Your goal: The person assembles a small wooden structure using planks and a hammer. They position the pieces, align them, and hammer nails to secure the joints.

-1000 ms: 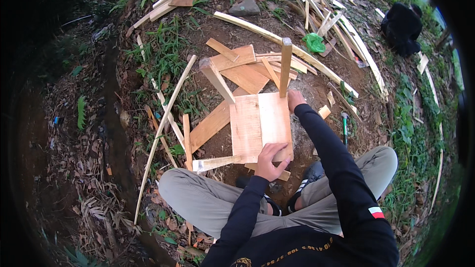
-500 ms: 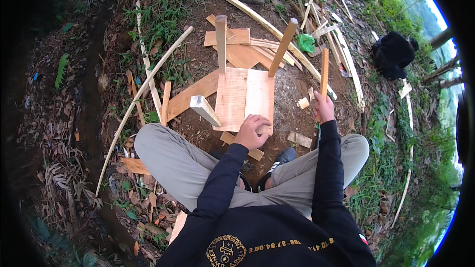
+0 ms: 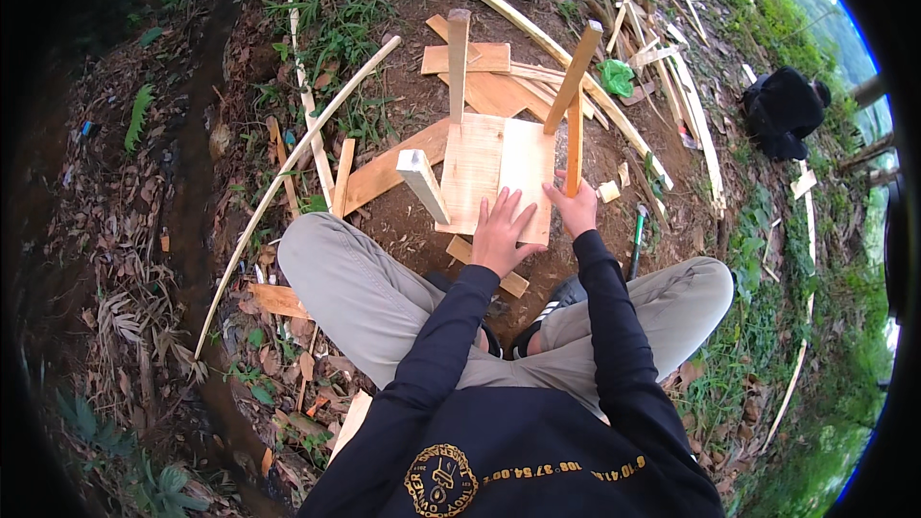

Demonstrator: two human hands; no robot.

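Note:
In front of me, two pale boards side by side form a square wooden panel (image 3: 470, 158), with three wooden legs upright at its corners: one far left (image 3: 458, 72), one far right (image 3: 576, 72), one near left (image 3: 422, 184). It looks like an upturned stool. My left hand (image 3: 501, 235) lies on the panel's near right part, fingers spread. In my right hand (image 3: 578, 209) is a loose wooden stick (image 3: 575, 153), gripped near its lower end and held upright beside the panel's right edge. Its lower end is hidden by my fingers.
A tool with a green and black handle (image 3: 637, 240) lies right of my shoe. Small wood blocks (image 3: 608, 192) and offcut boards (image 3: 465, 58) lie around the panel. Long strips (image 3: 297, 173) flank both sides. A green plastic bag (image 3: 615, 79) and black backpack (image 3: 785, 110) sit farther right.
My right hand has brought the stick leftward to the panel's right edge. My left hand has opened from a curled grip at the near edge and spread flat on the panel.

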